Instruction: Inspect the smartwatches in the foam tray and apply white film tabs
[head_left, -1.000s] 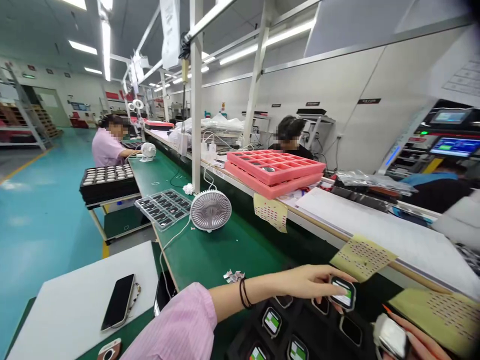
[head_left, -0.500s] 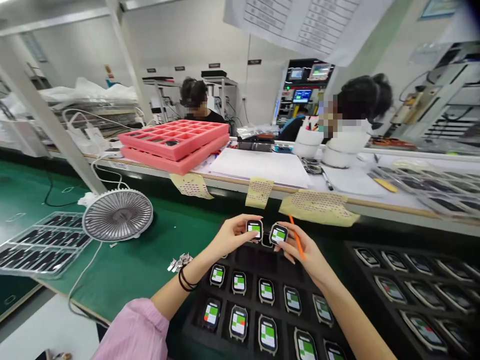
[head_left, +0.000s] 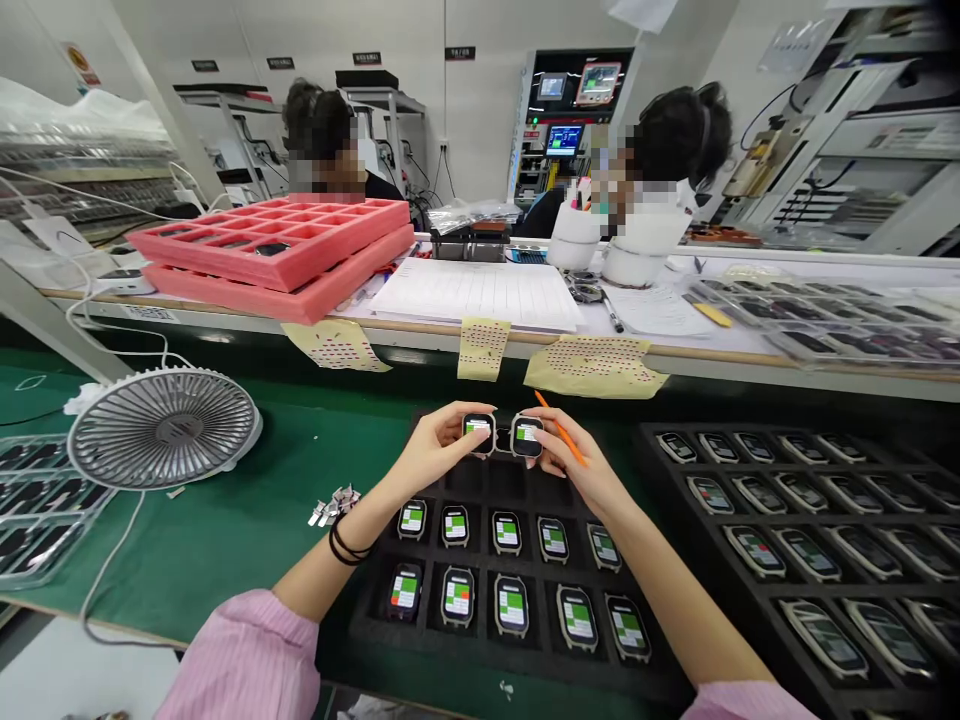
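My left hand pinches a square smartwatch with a lit green-and-white screen. My right hand holds a matching smartwatch by its edges, and an orange stylus sticks out between its fingers. The two watches are side by side, close together but apart, above the top of a black foam tray. Rows of similar watches with lit screens sit in that tray's slots below my wrists. The slots directly beneath my hands are dark and partly hidden.
A second black tray of watches lies to the right. On the green bench stand a white fan, small metal parts and a clear tray. Pink foam trays, papers and co-workers are ahead.
The view has swung from the left aisle round to face forward over the black tray. Both hands came in front of me, each with a watch, and have shifted little in the last half second.
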